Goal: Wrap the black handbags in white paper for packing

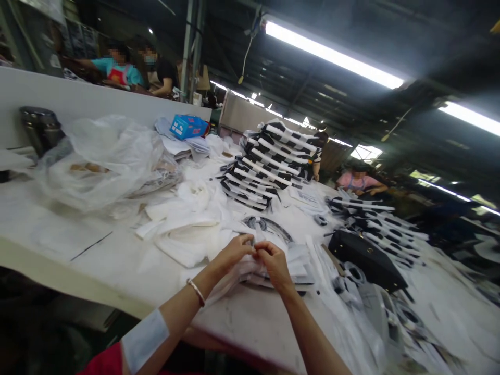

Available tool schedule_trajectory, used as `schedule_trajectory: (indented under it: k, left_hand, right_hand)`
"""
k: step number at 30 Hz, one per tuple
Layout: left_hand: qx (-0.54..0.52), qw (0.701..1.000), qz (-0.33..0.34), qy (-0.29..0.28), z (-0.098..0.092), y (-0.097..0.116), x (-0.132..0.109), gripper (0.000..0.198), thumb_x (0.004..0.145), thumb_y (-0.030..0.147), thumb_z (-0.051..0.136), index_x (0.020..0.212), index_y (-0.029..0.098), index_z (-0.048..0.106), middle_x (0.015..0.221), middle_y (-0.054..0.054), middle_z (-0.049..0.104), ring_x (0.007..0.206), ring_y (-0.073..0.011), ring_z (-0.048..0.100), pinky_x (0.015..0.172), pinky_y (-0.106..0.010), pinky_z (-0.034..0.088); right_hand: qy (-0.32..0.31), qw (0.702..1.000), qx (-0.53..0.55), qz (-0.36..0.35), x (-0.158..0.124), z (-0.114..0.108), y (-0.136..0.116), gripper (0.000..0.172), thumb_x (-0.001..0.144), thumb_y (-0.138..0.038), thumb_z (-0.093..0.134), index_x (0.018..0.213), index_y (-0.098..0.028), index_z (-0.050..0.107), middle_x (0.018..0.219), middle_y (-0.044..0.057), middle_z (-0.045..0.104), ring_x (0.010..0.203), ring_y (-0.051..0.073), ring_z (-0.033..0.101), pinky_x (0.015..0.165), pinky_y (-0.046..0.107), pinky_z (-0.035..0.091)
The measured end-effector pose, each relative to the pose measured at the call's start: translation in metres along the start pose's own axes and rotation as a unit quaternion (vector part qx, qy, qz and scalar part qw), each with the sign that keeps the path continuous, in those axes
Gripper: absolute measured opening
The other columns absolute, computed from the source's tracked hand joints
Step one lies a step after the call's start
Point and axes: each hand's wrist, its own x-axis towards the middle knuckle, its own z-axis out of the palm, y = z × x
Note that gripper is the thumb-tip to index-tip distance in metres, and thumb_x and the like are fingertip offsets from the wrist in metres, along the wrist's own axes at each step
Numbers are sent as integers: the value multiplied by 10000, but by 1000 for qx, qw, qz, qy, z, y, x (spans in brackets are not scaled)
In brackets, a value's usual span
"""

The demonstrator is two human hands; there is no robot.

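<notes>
Along the near edge of the long, pale worktable (250,320), at about its middle, both bare hands meet over a small, thin, whitish strip (254,240), most of it covered by the fingers and too blurred for its material to be told. The left hand (236,250), coming in from the left, has thumb and fingertips drawn together on it; the right hand (273,263) pinches just beside, its fingertips almost touching the left's, the other fingers loosely curled. Just under and to the right of the hands lie flat white sheets with dark edges (299,263), and just beyond sits a grey coiled roll of tape-like material (258,224). To the left spreads a loose heap of soft-looking white material (187,224). From its size and thinness, the strip should weigh next to nothing and probably bends easily, so it would flop if held at one end only; whether it is slippery cannot be told. A light fingertip pinch at the edge, with both hands close together, looks the right hold; a hard pull could crease or tear it, if it is as flimsy as it looks.
</notes>
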Motion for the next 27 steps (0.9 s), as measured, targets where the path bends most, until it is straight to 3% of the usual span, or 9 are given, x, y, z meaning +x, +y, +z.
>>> schedule_trajectory:
  k: [3,6,10,14,17,21,24,27]
  left_hand:
    - [-80,994,-8,75,5,-4,-16,461,746,235,510,1176,108,618,1165,-142,670,1081,-256,622,939,-368,490]
    - [-134,986,15,97,11,0,-29,416,793,270,503,1147,109,650,1109,-140,694,1008,-252,649,913,-377,509]
    - [-77,985,149,41,15,12,-33,354,722,138,532,1016,173,726,1059,-67,708,1009,-213,640,962,-335,481]
    - [59,962,258,-63,12,14,-30,408,709,63,534,1059,183,707,1132,-51,708,1093,-193,625,1023,-315,455]
    - [184,915,340,-115,8,11,-32,387,785,84,548,1141,179,664,1272,-58,663,1242,-191,553,1155,-350,331]
    - [367,822,423,-101,-2,12,-33,402,910,161,510,1307,194,561,1503,-67,473,1430,-222,349,1237,-463,112]
    - [463,773,432,-47,-9,19,-25,372,963,214,469,1325,170,543,1579,-92,346,1487,-254,220,1229,-518,90]
    - [525,751,399,41,-14,25,-13,379,995,198,396,1344,154,535,1565,-125,361,1467,-294,269,1194,-545,167]
  right_hand:
    - [8,999,-23,31,3,4,2,325,659,-378,690,899,-168,748,771,37,722,688,202,647,701,346,545]
    - [-34,995,-93,5,5,5,2,388,665,-350,694,1002,-168,754,849,52,744,780,226,656,762,358,537]
    - [-45,988,-131,-71,5,2,7,202,642,-278,671,805,-202,761,823,33,746,820,234,649,811,351,515]
    - [-12,992,-111,-63,7,-4,19,136,635,-294,667,716,-204,729,759,48,731,752,243,634,714,352,519]
    - [18,995,-85,-44,11,-8,26,158,602,-327,696,704,-207,707,735,63,715,746,257,625,675,365,525]
    - [25,996,-82,-40,13,-6,29,220,636,-408,717,714,-205,679,723,61,684,759,256,616,653,360,524]
    - [20,994,-103,-19,9,-4,27,343,655,-503,719,757,-177,683,741,73,690,738,253,600,636,351,507]
    - [22,988,-153,6,0,-7,25,478,671,-627,673,757,-156,671,723,67,682,716,237,581,644,339,490]
